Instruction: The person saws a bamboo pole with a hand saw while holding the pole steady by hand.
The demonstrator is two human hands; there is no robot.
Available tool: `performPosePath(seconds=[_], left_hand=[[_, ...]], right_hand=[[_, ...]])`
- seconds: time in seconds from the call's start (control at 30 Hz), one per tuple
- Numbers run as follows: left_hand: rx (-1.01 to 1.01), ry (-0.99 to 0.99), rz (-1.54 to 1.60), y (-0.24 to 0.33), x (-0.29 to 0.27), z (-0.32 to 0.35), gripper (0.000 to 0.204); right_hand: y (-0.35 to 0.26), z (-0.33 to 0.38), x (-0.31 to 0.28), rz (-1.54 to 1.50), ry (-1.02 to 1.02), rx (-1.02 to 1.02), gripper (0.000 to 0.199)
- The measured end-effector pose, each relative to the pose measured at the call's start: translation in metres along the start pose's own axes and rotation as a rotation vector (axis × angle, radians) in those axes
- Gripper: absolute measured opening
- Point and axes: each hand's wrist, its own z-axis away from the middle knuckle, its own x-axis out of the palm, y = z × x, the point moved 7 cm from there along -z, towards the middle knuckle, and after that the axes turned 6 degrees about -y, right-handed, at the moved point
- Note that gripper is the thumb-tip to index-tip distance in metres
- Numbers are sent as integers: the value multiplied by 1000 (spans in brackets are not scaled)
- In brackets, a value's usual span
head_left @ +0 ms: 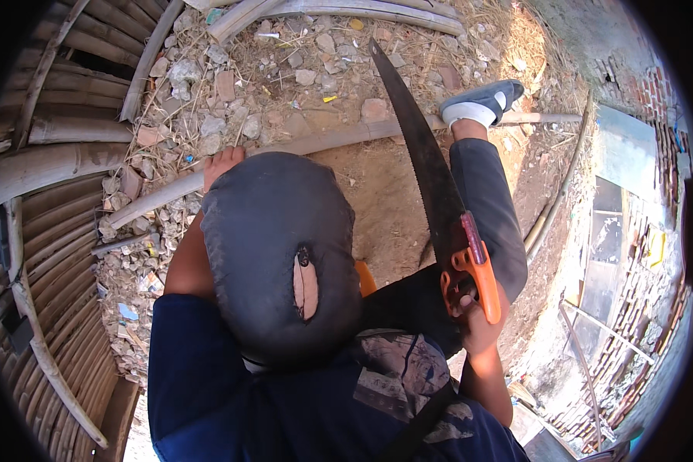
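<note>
My right hand is closed round the orange handle of a handsaw, whose dark toothed blade points away from me. The blade crosses over a long bamboo pole in the picture; whether they touch, I cannot tell. At the pole's left part my left hand grips it, with the fingers partly hidden. A big rounded dark form with a torn slit fills the middle and covers part of my left arm; what it is stays unclear. On the right a bent leg in dark trousers ends in a dark sandal by the pole.
Broken brick, stones and straw litter the ground beyond the pole. Several bamboo lengths lie at the far edge. On the left rises a slatted bamboo structure. A worn brick wall and boards stand at the right.
</note>
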Motion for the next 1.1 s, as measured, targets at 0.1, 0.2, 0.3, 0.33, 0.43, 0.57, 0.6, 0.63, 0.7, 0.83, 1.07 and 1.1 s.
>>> performPosePath(seconds=[0.1,0.2,0.3,0.33,0.43,0.57,0.6,0.63,0.7,0.83,1.07,1.1], left_hand=[[-14,-50,33,7,-52,-5,50],[-94,-203,40,4,-51,-22,63],[-95,-130,40,3,-34,-25,66],[-80,-84,51,2,-30,-25,66],[-80,-181,-23,-2,-18,-32,68],[-29,-215,-23,1,-25,-39,68],[-25,-232,-18,1,-25,-39,69],[-20,-249,-13,0,-24,-39,70],[-12,-212,-19,-2,-24,-41,73],[-44,-155,-52,3,-30,-45,77],[-88,-412,2,-7,-36,-79,94],[-93,-402,5,-9,-37,-80,95]], right_hand=[[-6,7,-5,65,5,-24,20],[-7,7,-7,128,10,-27,20],[4,1,-5,115,12,7,17],[13,-3,-6,119,-14,23,16],[23,-14,1,131,-47,85,14],[41,-25,8,79,-47,173,14],[44,-27,11,52,-44,181,14],[47,-29,13,26,-40,189,14],[55,-33,14,1,-60,183,15],[56,-36,16,71,-81,115,18],[57,-31,11,94,-123,193,22],[54,-33,13,72,-119,200,23]])
